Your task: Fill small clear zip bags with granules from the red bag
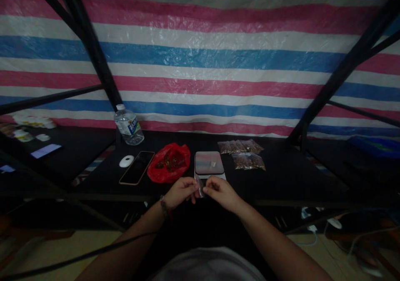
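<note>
Head view: our left hand (pixel 180 191) and right hand (pixel 222 193) pinch a small clear packet (pixel 200 186) between closed fingers (pixel 191 186); the scale (pixel 208 163) sits at twelve o'clock of it on the tabletop (pixel 281 176).

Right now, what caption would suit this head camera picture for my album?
Left hand and right hand pinch a small clear pouch by a scale, with a red bag and filled packets nearby.
</note>
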### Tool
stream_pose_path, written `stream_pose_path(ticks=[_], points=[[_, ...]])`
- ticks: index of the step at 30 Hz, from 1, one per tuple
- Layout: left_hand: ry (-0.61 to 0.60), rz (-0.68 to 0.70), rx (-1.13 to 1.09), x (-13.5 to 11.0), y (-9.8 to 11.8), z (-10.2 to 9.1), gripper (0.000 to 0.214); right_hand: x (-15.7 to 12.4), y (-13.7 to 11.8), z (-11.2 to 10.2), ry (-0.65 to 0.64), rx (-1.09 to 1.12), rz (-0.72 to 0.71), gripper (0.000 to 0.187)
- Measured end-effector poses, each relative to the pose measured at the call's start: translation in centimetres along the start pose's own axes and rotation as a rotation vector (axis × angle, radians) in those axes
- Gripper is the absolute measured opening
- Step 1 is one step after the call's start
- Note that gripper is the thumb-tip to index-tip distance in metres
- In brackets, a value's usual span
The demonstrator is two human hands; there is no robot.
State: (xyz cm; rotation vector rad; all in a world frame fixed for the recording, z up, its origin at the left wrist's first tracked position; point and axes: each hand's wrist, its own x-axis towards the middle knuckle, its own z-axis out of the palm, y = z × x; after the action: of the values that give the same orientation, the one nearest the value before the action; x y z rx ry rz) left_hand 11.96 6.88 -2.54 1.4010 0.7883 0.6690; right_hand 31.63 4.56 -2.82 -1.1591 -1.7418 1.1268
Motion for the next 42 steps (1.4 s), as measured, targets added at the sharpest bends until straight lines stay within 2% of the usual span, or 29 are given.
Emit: stream_pose_path(ticks=[2, 5, 10, 13, 20, 27, 31, 34, 38, 42], points=[[-0.032, -0.015, 0.012, 0.0, -0.2, 0.4, 0.043, -0.5, -0.3, 0.9, -0.112, 0.042, 0.020, 0.024], [-0.082, -0.027, 0.007, 0.0, -0.5, 0.9, 0.042, -0.9, -0.3, 1.7, -0.137, 0.021, 0.062, 0.018], [-0.104, -0.018, -0.008, 0.1, -1.0, 1.0, 0.040, -0.7, -0.3, 1.3, -0.159, -0.086, 0.039, 0.010], [-0.116, -0.015, -0.005, 0.1, -1.0, 0.9, 0.040, -0.6, -0.5, 0.8, -0.217, -0.071, 0.015, 0.009], [-0.101, -0.026, 0.007, 0.1, -0.8, 0.8, 0.041, -0.4, -1.0, 0.2, -0.305, 0.048, -0.035, 0.022], [-0.093, 0.011, 0.024, -0.1, -0.6, 0.8, 0.040, -0.1, -0.1, -0.3, -0.291, 0.103, 0.027, 0.034], [-0.079, 0.003, 0.068, -0.1, -0.3, 0.3, 0.040, 0.1, 0.3, -0.5, -0.271, 0.119, 0.017, 0.039], [-0.028, -0.019, 0.281, -0.2, 0.4, -0.5, 0.039, 0.2, 0.3, -0.6, -0.237, 0.100, -0.007, 0.042], [0.116, 0.022, 0.747, -0.6, 2.1, -2.1, 0.042, 0.2, 0.0, -0.7, -0.192, 0.171, -0.003, 0.044], [0.201, -0.174, 1.059, -1.5, 3.4, -4.4, 0.042, 0.2, 0.0, -0.8, -0.176, 0.248, 0.008, 0.045]])
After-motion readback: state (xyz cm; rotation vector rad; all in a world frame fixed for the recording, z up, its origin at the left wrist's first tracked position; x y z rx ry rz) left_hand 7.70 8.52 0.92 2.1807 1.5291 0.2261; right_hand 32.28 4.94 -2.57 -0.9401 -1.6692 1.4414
